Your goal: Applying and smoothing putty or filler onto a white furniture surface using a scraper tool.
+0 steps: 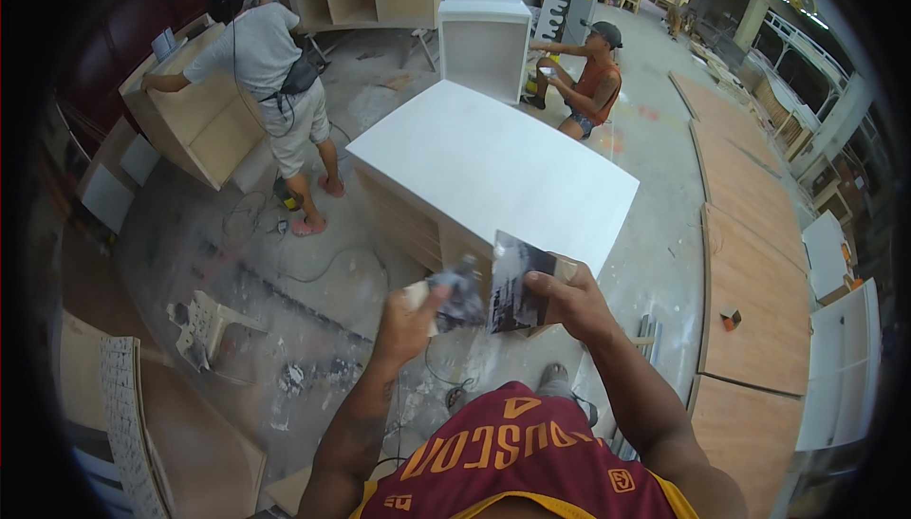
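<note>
My right hand (577,303) grips a wide putty knife (518,284), its thumb pressed on the flat blade, which is dark and smeared. In my left hand (406,327) is a second putty knife (459,293) with a pale handle; motion blurs its blade. The two blades are close together in front of my chest, with a narrow gap between them. Just beyond them stands a wooden cabinet with a smooth white top (493,163). Its near corner is partly hidden by the right blade.
Left, a person in a grey shirt (266,54) leans over a plywood cabinet (218,135). Beyond the white top, a person in an orange top (593,87) squats beside a white cabinet (484,49). Plywood sheets (754,291) lie right. Cables (332,268) and a stained stand (213,329) are on the floor.
</note>
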`<state>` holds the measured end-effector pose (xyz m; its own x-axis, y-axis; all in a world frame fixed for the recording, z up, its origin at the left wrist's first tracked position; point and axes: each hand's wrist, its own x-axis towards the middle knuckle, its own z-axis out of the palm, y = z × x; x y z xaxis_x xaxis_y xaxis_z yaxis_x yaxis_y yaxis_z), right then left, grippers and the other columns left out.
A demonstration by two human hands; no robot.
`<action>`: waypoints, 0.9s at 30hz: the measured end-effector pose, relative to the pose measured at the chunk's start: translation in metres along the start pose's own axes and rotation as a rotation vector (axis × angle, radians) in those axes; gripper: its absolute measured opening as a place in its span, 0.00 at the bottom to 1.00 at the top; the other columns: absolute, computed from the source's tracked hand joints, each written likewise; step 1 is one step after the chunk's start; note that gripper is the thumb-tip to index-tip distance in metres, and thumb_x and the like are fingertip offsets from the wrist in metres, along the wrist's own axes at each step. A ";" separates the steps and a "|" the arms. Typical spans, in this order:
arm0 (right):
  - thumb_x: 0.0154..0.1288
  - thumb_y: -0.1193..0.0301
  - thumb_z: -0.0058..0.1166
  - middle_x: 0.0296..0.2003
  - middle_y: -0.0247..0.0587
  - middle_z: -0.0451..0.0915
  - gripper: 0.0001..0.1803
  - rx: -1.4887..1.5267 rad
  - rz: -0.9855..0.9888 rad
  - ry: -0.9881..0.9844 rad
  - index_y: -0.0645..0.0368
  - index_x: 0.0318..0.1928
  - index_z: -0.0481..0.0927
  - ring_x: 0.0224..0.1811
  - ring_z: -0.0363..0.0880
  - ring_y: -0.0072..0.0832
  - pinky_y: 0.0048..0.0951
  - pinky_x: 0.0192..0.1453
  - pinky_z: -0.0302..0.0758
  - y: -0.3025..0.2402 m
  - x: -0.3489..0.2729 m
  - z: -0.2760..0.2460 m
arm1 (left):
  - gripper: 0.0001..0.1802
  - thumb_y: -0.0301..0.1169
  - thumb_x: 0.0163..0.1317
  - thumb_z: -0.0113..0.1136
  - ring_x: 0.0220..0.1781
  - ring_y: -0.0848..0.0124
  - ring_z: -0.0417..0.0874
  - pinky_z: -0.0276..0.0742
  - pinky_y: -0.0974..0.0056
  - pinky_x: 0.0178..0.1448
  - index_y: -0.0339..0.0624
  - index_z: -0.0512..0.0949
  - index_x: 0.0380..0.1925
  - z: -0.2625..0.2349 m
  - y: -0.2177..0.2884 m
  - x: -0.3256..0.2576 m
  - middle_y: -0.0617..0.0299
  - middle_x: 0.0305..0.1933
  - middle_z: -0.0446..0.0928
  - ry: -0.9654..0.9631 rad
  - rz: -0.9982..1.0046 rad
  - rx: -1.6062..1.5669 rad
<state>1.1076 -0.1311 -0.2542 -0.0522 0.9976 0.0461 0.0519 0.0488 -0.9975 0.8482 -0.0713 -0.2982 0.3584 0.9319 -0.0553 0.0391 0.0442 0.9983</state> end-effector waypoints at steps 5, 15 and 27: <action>0.72 0.68 0.55 0.46 0.41 0.81 0.19 0.091 -0.131 0.247 0.68 0.57 0.75 0.49 0.79 0.24 0.29 0.57 0.75 -0.010 -0.029 -0.033 | 0.16 0.36 0.73 0.56 0.38 0.76 0.84 0.80 0.69 0.42 0.33 0.81 0.47 0.062 0.029 -0.009 0.62 0.42 0.84 0.103 0.070 -0.561; 0.73 0.69 0.55 0.40 0.34 0.82 0.15 0.059 -0.201 0.417 0.66 0.53 0.77 0.42 0.77 0.20 0.24 0.47 0.74 0.021 -0.124 -0.160 | 0.13 0.34 0.73 0.56 0.40 0.78 0.83 0.79 0.70 0.45 0.35 0.81 0.45 0.284 0.068 0.008 0.63 0.42 0.83 -0.026 0.176 -0.464; 0.72 0.61 0.53 0.39 0.44 0.84 0.24 0.085 -0.114 0.321 0.62 0.62 0.74 0.40 0.82 0.29 0.33 0.48 0.76 0.044 -0.211 -0.304 | 0.16 0.37 0.73 0.58 0.32 0.83 0.76 0.73 0.72 0.36 0.34 0.82 0.35 0.446 0.100 -0.006 0.69 0.31 0.81 -0.133 0.216 0.108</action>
<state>1.4238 -0.3248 -0.2912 0.2639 0.9514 0.1586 -0.0200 0.1698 -0.9853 1.2663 -0.2327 -0.2069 0.4882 0.8599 0.1489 0.0456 -0.1955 0.9796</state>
